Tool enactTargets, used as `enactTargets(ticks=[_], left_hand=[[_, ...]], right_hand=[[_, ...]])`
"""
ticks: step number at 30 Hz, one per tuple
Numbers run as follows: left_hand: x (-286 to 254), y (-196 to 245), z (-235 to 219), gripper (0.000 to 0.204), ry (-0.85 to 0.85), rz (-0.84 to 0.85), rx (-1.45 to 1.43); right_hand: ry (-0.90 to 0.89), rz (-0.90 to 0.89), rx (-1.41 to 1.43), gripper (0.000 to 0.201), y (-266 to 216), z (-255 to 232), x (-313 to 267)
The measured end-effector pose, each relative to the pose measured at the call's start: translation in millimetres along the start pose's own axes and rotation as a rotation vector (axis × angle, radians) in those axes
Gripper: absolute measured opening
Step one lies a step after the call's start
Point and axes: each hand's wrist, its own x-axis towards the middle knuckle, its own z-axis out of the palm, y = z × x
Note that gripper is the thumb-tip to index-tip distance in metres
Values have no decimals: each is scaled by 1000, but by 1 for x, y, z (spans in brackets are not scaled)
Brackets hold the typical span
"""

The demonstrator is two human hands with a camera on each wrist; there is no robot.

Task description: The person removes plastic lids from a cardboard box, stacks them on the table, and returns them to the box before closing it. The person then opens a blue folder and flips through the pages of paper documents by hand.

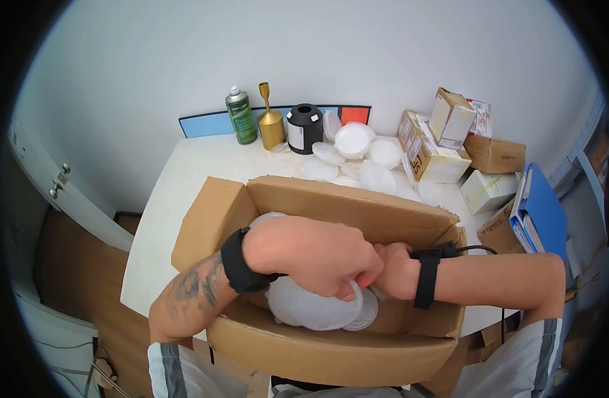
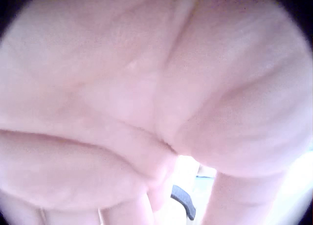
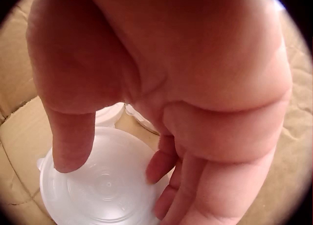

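In the head view my left hand (image 1: 311,255) is inside the cardboard box (image 1: 317,358), its thumb and fingers pinching the rim of a white plastic lid (image 1: 355,290). The left wrist view is nearly filled by that palm. My right hand (image 1: 396,270) is beside and partly behind the left, its fingers mostly hidden from the head camera. From the right wrist, its thumb and curled fingers overlap opposite sides of a round translucent lid (image 3: 105,191) with a small tab; I cannot tell if they grip it. More lids (image 1: 304,308) lie in the box.
The box stands on a white table (image 1: 161,212). Behind it are a green spray can (image 1: 241,116), a gold candlestick (image 1: 271,126), a black canister (image 1: 305,129) and a pile of white lids (image 1: 377,176). Small cartons (image 1: 444,156) and blue binders (image 1: 542,209) stand to the right.
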Motion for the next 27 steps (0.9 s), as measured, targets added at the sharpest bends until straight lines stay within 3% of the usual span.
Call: enactTargets(ticks=[1,2,5,7,8,10,11,13,14,16,17,19,22,27], left_hand=[[-1,2,-4,25,111,76,-62],[-1,7,-6,25,97,83,-58],[11,13,-14,34,999,105,-549],[20,4,-25,45,1370,77,-209],[25,-6,-22,45,1370,73,-207],[33,-19,-18,48,1601,-61,596],[31,-19,-16,48,1603,-61,596],[19,-9,-8,42,1310,-32,501],[17,1,-9,42,1307,-32,499],[14,19,-12,35,716,-381,95],[15,18,-8,35,718,-379,94],[18,8,5,36,294,-385,269],[22,-13,33,43,245,-311,319],[39,-35,66,36,255,-252,453]], right_hand=[[82,1,19,38,-2,4,0],[82,9,32,38,-4,8,-1],[106,41,-359,33,-11,0,-8],[-14,71,-183,28,-8,-18,-13],[-12,68,-183,28,-8,-18,-16],[122,12,-240,34,-6,-20,-21],[122,12,-242,34,-5,-22,-23],[131,-29,-136,23,-2,-28,-26],[131,-30,-132,23,-2,-33,-29],[86,-30,-112,23,-1,-42,-33],[84,-28,-114,23,0,-44,-34],[54,-77,-171,22,1,-49,-37],[174,-219,-8,17,13,-41,-39],[199,-261,46,10,11,-45,-56]])
